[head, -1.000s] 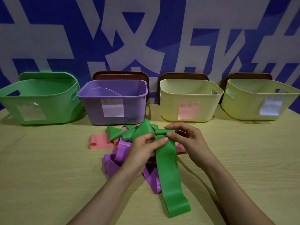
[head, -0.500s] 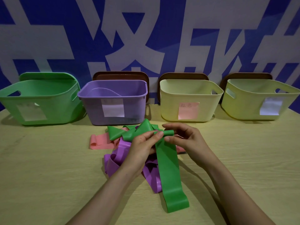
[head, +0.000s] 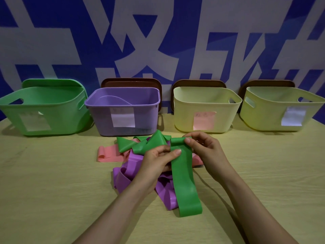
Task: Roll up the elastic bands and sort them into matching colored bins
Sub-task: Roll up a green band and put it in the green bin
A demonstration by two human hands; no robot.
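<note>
1. Green flat elastic band [head: 184, 176]: lies lengthwise across the heap at the middle of the pale wood-grain table [head: 52, 191]. Its far end is curled into a small roll, and its near end rests as a flat loop on the tabletop.
2. Left hand [head: 158, 161]: the thumb presses the band's left edge just below the roll. The fingers are tucked underneath and hidden, forming a pinch.
3. Right hand [head: 207, 150]: curled fingertips pinch the roll's right end. The two hands sit close together with the band between them.
4. Crumpled green strip [head: 139, 143]: folded peaks just left of the roll. Whether this is a second band or part of the same one cannot be told.
5. Purple elastic bands [head: 130, 171]: tangled beneath the left hand and the green band; their number is unclear.
6. Pink elastic band [head: 109, 154]: lies flat, its right part hidden under the heap.
7. Far row, left to right: green plastic bin [head: 52, 110], purple plastic bin [head: 123, 103], pale yellow bin [head: 205, 106] and yellow-green bin [head: 274, 110], the last cut off at the frame edge. The writing on the labels is illegible.
8. Brown lids [head: 130, 82]: stand behind three of the bins, mostly hidden.
</note>
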